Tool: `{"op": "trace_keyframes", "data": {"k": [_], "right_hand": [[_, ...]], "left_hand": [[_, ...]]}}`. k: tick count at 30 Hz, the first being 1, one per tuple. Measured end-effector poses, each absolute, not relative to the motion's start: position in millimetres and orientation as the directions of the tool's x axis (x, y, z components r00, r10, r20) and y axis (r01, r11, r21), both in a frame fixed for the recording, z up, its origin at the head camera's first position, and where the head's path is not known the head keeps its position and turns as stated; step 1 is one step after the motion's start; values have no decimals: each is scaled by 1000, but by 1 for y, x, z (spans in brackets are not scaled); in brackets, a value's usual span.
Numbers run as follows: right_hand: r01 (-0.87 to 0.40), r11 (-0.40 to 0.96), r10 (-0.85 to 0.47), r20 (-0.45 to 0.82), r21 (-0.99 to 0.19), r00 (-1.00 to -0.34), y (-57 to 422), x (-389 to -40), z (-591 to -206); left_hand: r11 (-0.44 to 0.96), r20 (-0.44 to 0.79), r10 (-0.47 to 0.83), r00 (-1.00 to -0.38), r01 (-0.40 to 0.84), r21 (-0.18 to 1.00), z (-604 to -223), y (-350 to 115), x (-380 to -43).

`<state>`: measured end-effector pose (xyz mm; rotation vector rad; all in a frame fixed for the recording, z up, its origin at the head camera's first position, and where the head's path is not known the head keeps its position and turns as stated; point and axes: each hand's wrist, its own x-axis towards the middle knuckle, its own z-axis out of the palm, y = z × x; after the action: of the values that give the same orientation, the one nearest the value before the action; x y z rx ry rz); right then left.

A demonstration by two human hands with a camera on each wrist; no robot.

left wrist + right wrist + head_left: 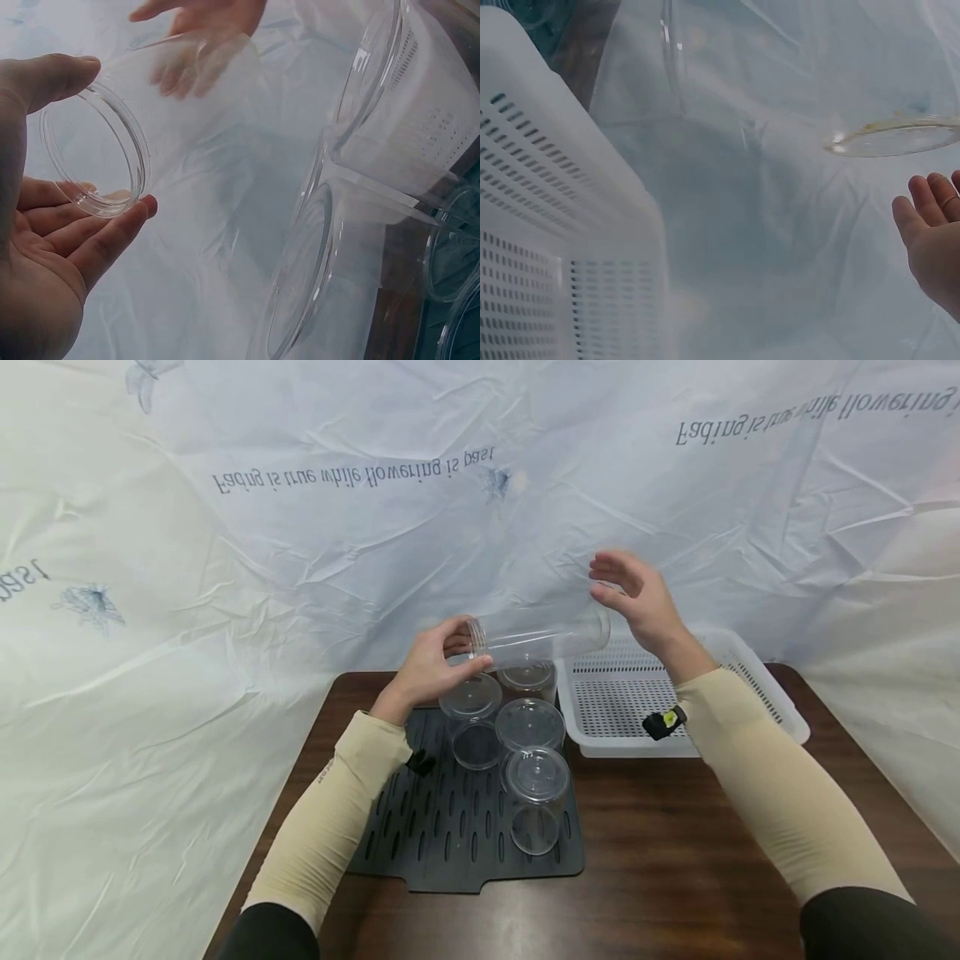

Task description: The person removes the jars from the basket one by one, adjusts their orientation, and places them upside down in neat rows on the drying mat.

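Observation:
A clear jar with a threaded rim (pixel 540 637) lies sideways in the air above the mat. My left hand (pixel 438 664) grips it at the threaded mouth, thumb on one side and fingers on the other, as the left wrist view shows at the jar's mouth ring (pixel 97 150). Beyond the jar's closed end, my right hand (pixel 637 597) is raised with its fingers loosely bent and holding nothing. In the right wrist view the right hand's fingers (pixel 930 206) are apart from the jar's round base (pixel 892 139).
Several clear jars (pixel 536 777) stand mouth down on a dark slotted drying mat (pixel 420 852). To the right sits a white perforated basket (pixel 780 718) on the brown wooden table (pixel 660 860). A pale printed sheet (pixel 360 535) hangs behind and beside the table.

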<state>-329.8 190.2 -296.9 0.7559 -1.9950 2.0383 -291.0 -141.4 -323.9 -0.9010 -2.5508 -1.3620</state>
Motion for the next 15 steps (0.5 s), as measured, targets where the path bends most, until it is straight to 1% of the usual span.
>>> {"op": "trace_keyframes", "data": {"k": [4, 7, 12, 15], "right_hand": [[-418, -189, -189, 450, -889, -873, 188, -328, -307], [-371, -242, -173, 416, -897, -893, 187, -325, -313], [-330, -268, -153, 379, -905, -913, 187, -322, -324], [-300, -314, -151, 359, -901, -921, 185, -319, -333]], "left_hand": [[419, 362, 444, -820, 547, 725, -323, -142, -291], [422, 356, 439, -825, 540, 728, -322, -142, -290], [430, 360, 435, -825, 542, 723, -322, -141, -288], [428, 361, 434, -825, 541, 724, -322, -141, -288]]}}
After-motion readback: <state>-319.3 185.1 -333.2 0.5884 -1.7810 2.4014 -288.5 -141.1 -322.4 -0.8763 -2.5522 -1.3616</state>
